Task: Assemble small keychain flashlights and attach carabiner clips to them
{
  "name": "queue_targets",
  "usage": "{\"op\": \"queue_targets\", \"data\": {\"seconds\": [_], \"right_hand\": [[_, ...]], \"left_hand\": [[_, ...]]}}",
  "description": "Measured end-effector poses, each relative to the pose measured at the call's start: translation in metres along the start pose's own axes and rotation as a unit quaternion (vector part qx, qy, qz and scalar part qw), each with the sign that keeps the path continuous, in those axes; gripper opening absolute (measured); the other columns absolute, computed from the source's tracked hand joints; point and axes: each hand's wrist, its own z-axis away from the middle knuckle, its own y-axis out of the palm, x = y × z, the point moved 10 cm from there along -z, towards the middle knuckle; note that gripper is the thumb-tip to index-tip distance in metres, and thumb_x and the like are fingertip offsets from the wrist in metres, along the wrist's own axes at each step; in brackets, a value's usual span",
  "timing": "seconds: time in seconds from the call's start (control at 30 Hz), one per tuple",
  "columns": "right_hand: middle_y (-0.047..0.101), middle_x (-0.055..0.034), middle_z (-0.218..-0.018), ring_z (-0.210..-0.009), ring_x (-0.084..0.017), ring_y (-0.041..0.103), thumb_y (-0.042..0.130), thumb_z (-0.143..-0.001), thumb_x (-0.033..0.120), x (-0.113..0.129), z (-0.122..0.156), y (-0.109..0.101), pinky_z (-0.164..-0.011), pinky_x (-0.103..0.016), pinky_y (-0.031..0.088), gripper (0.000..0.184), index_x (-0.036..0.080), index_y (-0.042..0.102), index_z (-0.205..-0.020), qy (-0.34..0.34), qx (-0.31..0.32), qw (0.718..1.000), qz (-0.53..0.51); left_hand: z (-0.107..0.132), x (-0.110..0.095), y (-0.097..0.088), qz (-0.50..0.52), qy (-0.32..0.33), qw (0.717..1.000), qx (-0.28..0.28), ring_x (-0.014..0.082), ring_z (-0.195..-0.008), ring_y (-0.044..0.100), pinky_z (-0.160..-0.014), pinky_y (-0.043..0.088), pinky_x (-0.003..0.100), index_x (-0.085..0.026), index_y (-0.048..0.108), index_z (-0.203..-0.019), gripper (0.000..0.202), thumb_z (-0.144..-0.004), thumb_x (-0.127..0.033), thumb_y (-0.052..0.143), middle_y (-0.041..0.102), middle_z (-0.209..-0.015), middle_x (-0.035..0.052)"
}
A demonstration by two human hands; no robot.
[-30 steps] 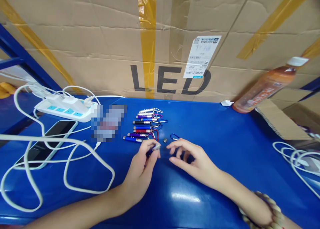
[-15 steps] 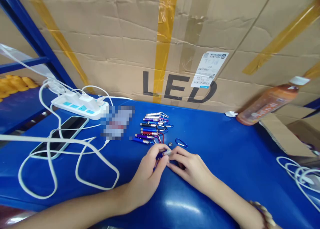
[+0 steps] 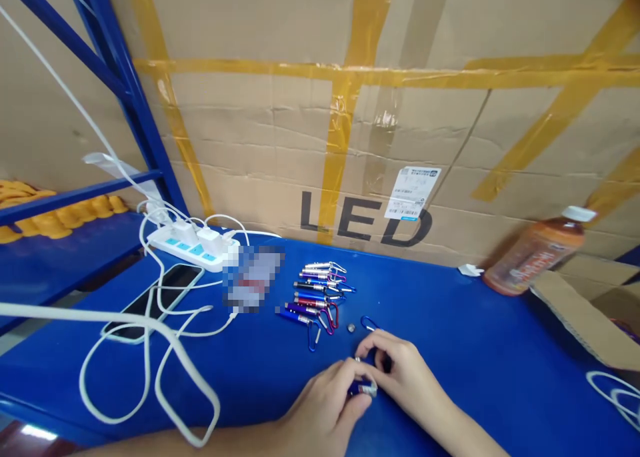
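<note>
My left hand (image 3: 333,400) is closed around a small blue keychain flashlight (image 3: 356,388), whose silvery end sticks out between finger and thumb. Right beside it, my right hand (image 3: 400,367) has its fingers curled in a pinch against the left fingers. A tiny silver part shows at its fingertips, too small to name. Just beyond the right hand lies a loose blue carabiner (image 3: 369,322), partly covered by the fingers. A small round metal piece (image 3: 351,328) rests on the blue table (image 3: 430,324). Several keychain flashlights (image 3: 315,302) with carabiners lie in a row farther back.
On the left are a white power strip (image 3: 187,247), a phone (image 3: 150,304) and looping white cables (image 3: 145,377). A blurred-out item (image 3: 255,277) lies near the row. A large cardboard box (image 3: 260,150) stands behind. A drink bottle (image 3: 537,254) leans at right, near an open carton (image 3: 580,317).
The camera view has tilted up and shifted left. Both hands have moved nearer, away from the row, and the left hand has turned so the flashlight's silvery end points right.
</note>
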Motion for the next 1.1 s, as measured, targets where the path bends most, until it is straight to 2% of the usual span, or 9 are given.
{"op": "queue_targets", "data": {"seconds": [0.07, 0.17, 0.27, 0.37, 0.5, 0.6, 0.8, 0.97, 1.1], "right_hand": [[0.063, -0.0011, -0.073, -0.052, -0.01, 0.055, 0.058, -0.079, 0.017, 0.003, 0.0, 0.0, -0.049, -0.02, 0.045, 0.008, 0.019, 0.064, -0.074, -0.011, -0.004, 1.0, 0.004], [0.066, -0.0026, -0.074, -0.054, -0.011, 0.057, 0.057, -0.081, 0.022, 0.009, 0.001, -0.002, -0.05, -0.02, 0.045, 0.013, 0.02, 0.068, -0.075, -0.042, -0.014, 0.999, -0.024], [0.067, -0.0034, -0.071, -0.05, -0.011, 0.056, 0.06, -0.08, 0.029, 0.007, 0.003, -0.013, -0.047, -0.021, 0.045, 0.015, 0.019, 0.07, -0.076, -0.027, -0.058, 0.993, -0.095], [0.066, -0.0054, -0.074, -0.044, -0.009, 0.053, 0.064, -0.076, 0.037, 0.002, 0.006, -0.028, -0.04, -0.02, 0.043, 0.022, 0.016, 0.071, -0.076, 0.006, -0.121, 0.975, -0.186], [0.065, -0.0068, -0.078, -0.042, -0.007, 0.052, 0.065, -0.075, 0.043, 0.002, 0.009, -0.039, -0.035, -0.019, 0.041, 0.029, 0.014, 0.071, -0.074, 0.016, -0.167, 0.953, -0.252], [0.064, -0.0065, -0.079, -0.046, -0.007, 0.054, 0.065, -0.076, 0.04, 0.008, 0.009, -0.037, -0.038, -0.018, 0.043, 0.026, 0.015, 0.072, -0.077, -0.002, -0.154, 0.954, -0.259], [0.063, -0.0052, -0.075, -0.049, -0.007, 0.053, 0.068, -0.075, 0.036, 0.011, 0.009, -0.033, -0.038, -0.017, 0.039, 0.022, 0.015, 0.071, -0.074, -0.022, -0.134, 0.96, -0.243], [0.059, -0.0042, -0.081, -0.053, -0.006, 0.05, 0.066, -0.076, 0.033, 0.019, 0.009, -0.023, -0.041, -0.017, 0.037, 0.021, 0.015, 0.067, -0.065, -0.042, -0.069, 0.971, -0.225], [0.056, -0.0045, -0.088, -0.059, -0.008, 0.053, 0.06, -0.082, 0.031, 0.019, 0.009, -0.02, -0.045, -0.017, 0.042, 0.015, 0.017, 0.065, -0.079, -0.031, -0.05, 0.976, -0.21]], "left_hand": [[-0.002, 0.004, 0.002, -0.004, -0.002, 1.0, -0.002, 0.0201, -0.082, 0.058, -0.077, 0.043, 0.03, -0.018, 0.049, -0.093, 0.013, -0.086, -0.02, 0.038, 0.062, -0.088, 0.0068], [-0.004, 0.013, 0.005, 0.026, -0.008, 1.0, -0.01, 0.0161, -0.063, 0.054, -0.065, 0.041, 0.026, -0.018, 0.044, -0.094, 0.015, -0.089, -0.023, 0.032, 0.054, -0.065, -0.0005], [-0.005, 0.017, 0.008, 0.042, -0.017, 0.999, -0.004, 0.0126, -0.051, 0.046, -0.055, 0.037, 0.022, -0.02, 0.041, -0.098, 0.015, -0.091, -0.026, 0.029, 0.047, -0.059, -0.0048], [-0.007, 0.016, 0.007, 0.043, -0.034, 0.998, -0.004, 0.0118, -0.049, 0.041, -0.053, 0.034, 0.022, -0.02, 0.039, -0.097, 0.014, -0.092, -0.027, 0.028, 0.046, -0.06, -0.0053], [-0.016, 0.008, -0.005, 0.038, -0.031, 0.998, -0.032, 0.0132, -0.06, 0.046, -0.061, 0.036, 0.024, -0.02, 0.043, -0.093, 0.016, -0.093, -0.027, 0.029, 0.047, -0.066, -0.0035], [-0.022, 0.005, -0.009, 0.045, -0.017, 0.998, -0.034, 0.0135, -0.061, 0.045, -0.062, 0.035, 0.024, -0.02, 0.045, -0.09, 0.017, -0.092, -0.029, 0.031, 0.046, -0.067, -0.003], [-0.018, 0.014, -0.015, 0.053, -0.052, 0.996, -0.049, 0.0132, -0.06, 0.044, -0.061, 0.033, 0.025, -0.019, 0.048, -0.09, 0.018, -0.092, -0.027, 0.032, 0.046, -0.066, -0.0033], [-0.014, 0.011, -0.014, 0.073, -0.043, 0.995, -0.046, 0.0131, -0.063, 0.046, -0.063, 0.033, 0.025, -0.019, 0.048, -0.091, 0.017, -0.092, -0.026, 0.032, 0.047, -0.068, -0.0032], [-0.014, 0.017, -0.019, 0.093, -0.058, 0.992, -0.068, 0.0132, -0.063, 0.045, -0.063, 0.033, 0.025, -0.019, 0.047, -0.093, 0.016, -0.092, -0.026, 0.033, 0.046, -0.067, -0.0034]]}}
